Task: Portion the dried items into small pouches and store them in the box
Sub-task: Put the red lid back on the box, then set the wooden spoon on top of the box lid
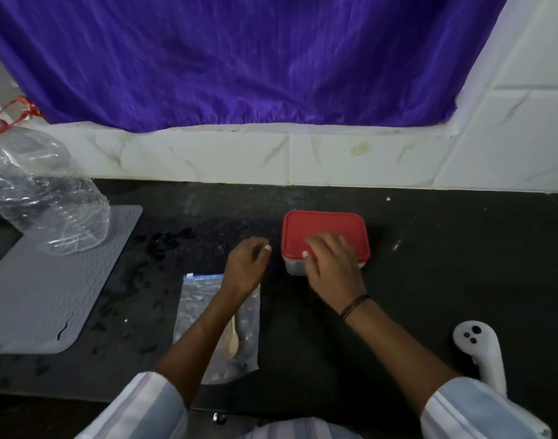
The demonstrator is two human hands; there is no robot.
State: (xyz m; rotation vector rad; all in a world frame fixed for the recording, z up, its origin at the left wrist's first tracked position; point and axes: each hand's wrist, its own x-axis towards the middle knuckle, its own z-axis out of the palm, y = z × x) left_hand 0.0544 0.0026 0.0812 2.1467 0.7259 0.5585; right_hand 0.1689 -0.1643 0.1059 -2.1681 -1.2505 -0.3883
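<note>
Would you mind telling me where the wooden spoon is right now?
In the head view, the wooden spoon lies on the zip pouch near the counter's front edge, partly under the left forearm, left of the red-lidded box.

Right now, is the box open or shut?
Shut: the red lid sits flat across the box, with the right hand resting on it.

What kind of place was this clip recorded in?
Most likely a home kitchen counter: a dark stone countertop backed by white marble-look wall tiles, with a grey ribbed drying mat and a red-lidded food box on it.
</note>
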